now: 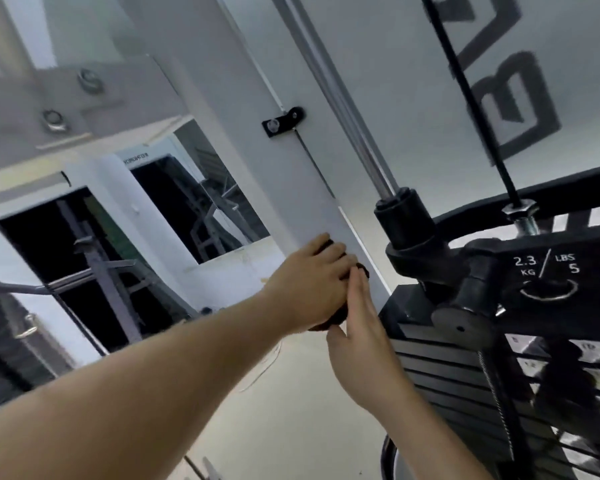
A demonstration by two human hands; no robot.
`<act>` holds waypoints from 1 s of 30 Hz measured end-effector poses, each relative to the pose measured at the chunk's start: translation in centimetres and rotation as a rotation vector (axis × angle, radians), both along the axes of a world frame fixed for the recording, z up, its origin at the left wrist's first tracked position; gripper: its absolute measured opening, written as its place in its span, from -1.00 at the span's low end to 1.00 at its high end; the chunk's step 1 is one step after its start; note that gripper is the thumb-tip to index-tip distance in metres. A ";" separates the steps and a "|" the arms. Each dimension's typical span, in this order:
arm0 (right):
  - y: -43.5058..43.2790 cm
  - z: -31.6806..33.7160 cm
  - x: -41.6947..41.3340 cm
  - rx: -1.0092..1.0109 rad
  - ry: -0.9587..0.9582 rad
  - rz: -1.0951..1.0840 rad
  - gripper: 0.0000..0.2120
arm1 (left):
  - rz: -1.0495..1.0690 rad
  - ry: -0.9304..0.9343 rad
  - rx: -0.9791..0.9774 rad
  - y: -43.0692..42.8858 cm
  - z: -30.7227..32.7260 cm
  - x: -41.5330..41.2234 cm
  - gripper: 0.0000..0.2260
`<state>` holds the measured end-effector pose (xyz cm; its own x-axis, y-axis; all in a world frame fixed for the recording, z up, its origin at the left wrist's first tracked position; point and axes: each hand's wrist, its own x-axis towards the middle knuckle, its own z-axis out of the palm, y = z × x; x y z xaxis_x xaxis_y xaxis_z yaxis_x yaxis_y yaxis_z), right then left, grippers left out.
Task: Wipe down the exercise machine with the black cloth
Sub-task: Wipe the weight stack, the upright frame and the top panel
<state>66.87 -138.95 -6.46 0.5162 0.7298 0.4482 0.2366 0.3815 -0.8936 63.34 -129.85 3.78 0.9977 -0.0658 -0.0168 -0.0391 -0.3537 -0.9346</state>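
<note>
Your left hand [312, 277] clamps the black cloth [335, 317] against the machine's white post [312, 188]; your right hand [361, 337], fingers straight, touches the cloth.

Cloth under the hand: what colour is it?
The cloth is black; the head view shows it.

2 hands [309, 282] [361, 344], 1 blk cloth [331, 320], 1 machine [309, 188], 2 bolts [90, 79] [53, 120], 1 wt stack [440, 368]
</note>
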 end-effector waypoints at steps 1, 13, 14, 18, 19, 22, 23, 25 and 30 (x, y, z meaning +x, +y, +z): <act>0.3 -0.1 0.1 -0.005 -0.030 0.013 -0.25 | -0.023 -0.005 0.043 0.2 1.8 0.0 -0.67; 1.2 1.1 -1.2 0.014 0.011 0.022 -0.25 | 0.031 -0.495 0.183 1.1 9.4 0.9 -0.60; 1.0 1.1 -1.0 0.013 0.057 0.011 -0.25 | 0.026 -0.430 0.167 1.0 8.0 0.9 -0.57; 0.6 0.9 -1.0 0.023 0.012 -0.101 -0.23 | 0.036 -0.245 0.048 -0.2 1.0 0.8 -0.55; 0.5 1.0 -1.1 0.007 -0.024 -0.123 -0.22 | 0.073 -0.184 0.020 -0.3 -0.5 0.7 -0.55; 0.0 0.2 -1.7 -0.121 -0.109 -0.178 -0.19 | 0.066 -0.035 -0.022 -0.3 -2.5 0.0 -0.59; -0.2 -0.1 -1.8 -0.128 -0.134 -0.202 -0.18 | 0.014 0.019 -0.005 -0.4 -1.9 -0.1 -0.64; -0.3 -0.5 -1.8 -0.092 -0.173 -0.220 -0.20 | -0.055 0.053 0.067 -0.2 1.8 0.3 -0.70; 0.4 -1.6 -3.1 -0.060 -0.113 -0.115 -0.29 | 0.007 -0.372 0.117 0.5 7.8 1.4 -0.68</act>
<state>63.81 -138.56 -8.05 0.5467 0.6962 0.4653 0.3757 0.2926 -0.8793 64.72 -129.35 11.55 0.9373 -0.0782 0.3396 0.3125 -0.2428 -0.9184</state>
